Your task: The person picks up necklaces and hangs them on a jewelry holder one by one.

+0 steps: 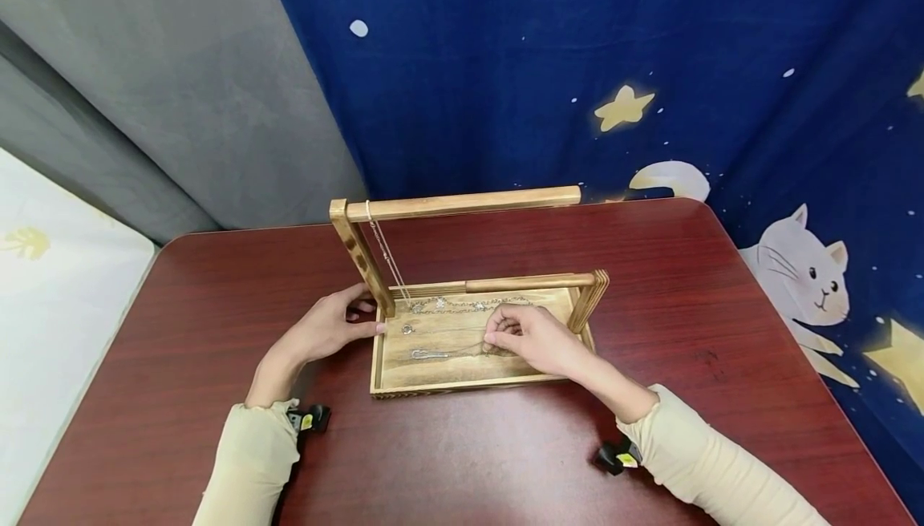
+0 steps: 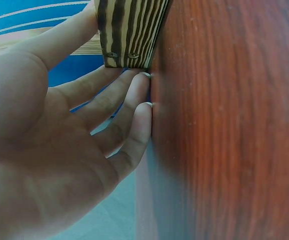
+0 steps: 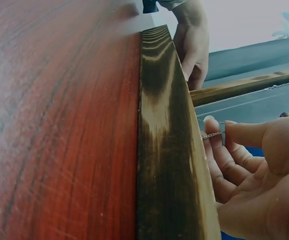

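Observation:
A wooden jewelry stand with an upper bar, a lower bar and a tray base stands on the table. My left hand grips its left end, thumb at the tray rim and fingers around by the post. The left wrist view shows the fingertips against the striped wooden end. Over the tray, my right hand pinches a thin necklace between thumb and index finger. A silver bar-shaped pendant lies on the tray, left of that hand. Behind it, a small round pendant lies on the wood.
One necklace hangs from the left end of the upper bar down to the tray. More silver chains lie along the tray's back. The reddish-brown table backs onto a blue curtain and a grey one.

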Available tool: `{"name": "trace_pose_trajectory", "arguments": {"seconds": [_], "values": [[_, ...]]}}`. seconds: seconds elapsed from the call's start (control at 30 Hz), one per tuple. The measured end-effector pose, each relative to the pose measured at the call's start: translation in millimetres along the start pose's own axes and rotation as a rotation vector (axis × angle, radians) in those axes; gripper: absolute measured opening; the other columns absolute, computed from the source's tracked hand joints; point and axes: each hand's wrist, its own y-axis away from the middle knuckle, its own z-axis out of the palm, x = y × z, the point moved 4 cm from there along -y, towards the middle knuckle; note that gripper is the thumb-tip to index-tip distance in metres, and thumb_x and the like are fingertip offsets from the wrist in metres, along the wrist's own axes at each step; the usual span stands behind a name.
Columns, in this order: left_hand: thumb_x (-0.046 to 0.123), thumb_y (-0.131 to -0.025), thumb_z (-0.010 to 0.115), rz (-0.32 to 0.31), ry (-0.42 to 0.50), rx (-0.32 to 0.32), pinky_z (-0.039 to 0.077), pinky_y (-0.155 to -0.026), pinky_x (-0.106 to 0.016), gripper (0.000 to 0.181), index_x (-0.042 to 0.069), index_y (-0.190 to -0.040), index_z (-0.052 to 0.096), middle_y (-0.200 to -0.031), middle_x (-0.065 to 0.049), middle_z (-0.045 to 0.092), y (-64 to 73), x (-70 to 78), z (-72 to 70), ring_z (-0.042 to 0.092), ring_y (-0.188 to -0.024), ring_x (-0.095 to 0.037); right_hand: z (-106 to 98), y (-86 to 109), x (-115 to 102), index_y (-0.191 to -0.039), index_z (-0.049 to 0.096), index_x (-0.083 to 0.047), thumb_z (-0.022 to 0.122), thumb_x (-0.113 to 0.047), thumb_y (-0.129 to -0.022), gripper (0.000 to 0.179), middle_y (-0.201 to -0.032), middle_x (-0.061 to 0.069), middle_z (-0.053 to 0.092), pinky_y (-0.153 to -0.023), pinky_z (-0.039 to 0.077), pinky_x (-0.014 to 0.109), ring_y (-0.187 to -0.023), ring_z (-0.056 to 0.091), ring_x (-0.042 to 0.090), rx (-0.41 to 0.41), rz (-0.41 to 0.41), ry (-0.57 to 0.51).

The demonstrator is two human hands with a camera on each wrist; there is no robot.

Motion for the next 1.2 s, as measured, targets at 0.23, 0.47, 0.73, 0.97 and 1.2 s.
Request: {"name": "trace_pose_trajectory", "arguments": {"seconds": [0.23, 0.47, 0.73, 0.97, 1.2], "values": [[0.03, -0.089, 0.077, -0.003, 0.006, 0.002, 0.049, -0.092, -0.046, 0.062, 0.001, -0.137, 0.053, -0.119, -0.015, 0.065, 0.2, -0.8, 0.6, 0.062, -0.11, -0.03, -2.4, 0.9, -4.0, -0.087, 0.066, -0.014, 0.066, -0.011, -0.096, 0.009, -0.081, -0.004, 0.069, -0.073, 0.051, 0.027, -0.08, 0.065, 0.016, -0.042, 0.018, -0.093], [0.027, -0.089, 0.077, -0.002, 0.007, 0.003, 0.049, -0.09, -0.045, 0.061, 0.0, -0.138, 0.052, -0.117, -0.014, 0.065, 0.6, -0.9, 0.9, 0.062, -0.107, -0.028, -5.2, 2.6, -10.3, -0.089, 0.066, -0.008, 0.066, -0.008, -0.095, 0.006, -0.082, 0.013, 0.069, -0.072, 0.055, 0.042, -0.077, 0.066, 0.035, -0.068, 0.028, -0.216], [0.031, -0.09, 0.076, 0.003, 0.005, -0.011, 0.051, -0.084, -0.039, 0.066, -0.002, -0.14, 0.049, -0.115, -0.015, 0.066, 0.6, -1.1, -1.0, 0.065, -0.101, -0.025, -11.1, 5.1, -20.4, -0.092, 0.067, -0.005, 0.07, -0.008, -0.093, 0.005, -0.085, 0.007, 0.067, -0.073, 0.053, 0.03, -0.08, 0.065, 0.025, -0.067, -0.018, -0.294], [0.03, -0.09, 0.076, 0.011, 0.014, -0.01, 0.052, -0.084, -0.039, 0.064, -0.001, -0.14, 0.05, -0.114, -0.014, 0.067, 2.5, 1.7, -2.2, 0.066, -0.1, -0.025, -16.5, 5.4, -27.1, -0.093, 0.068, -0.004, 0.071, -0.011, -0.092, 0.007, -0.087, 0.012, 0.067, -0.075, 0.054, 0.032, -0.081, 0.065, 0.022, -0.1, -0.013, -0.354], [0.033, -0.09, 0.075, -0.009, 0.012, -0.032, 0.051, -0.079, -0.035, 0.075, -0.004, -0.146, 0.041, -0.099, -0.008, 0.071, 3.4, 1.8, -1.3, 0.067, -0.09, -0.018, -20.6, 8.4, -32.1, -0.097, 0.068, -0.002, 0.069, -0.009, -0.093, 0.008, -0.088, 0.018, 0.068, -0.079, 0.055, 0.045, -0.082, 0.067, 0.026, -0.128, 0.011, -0.428]]}}
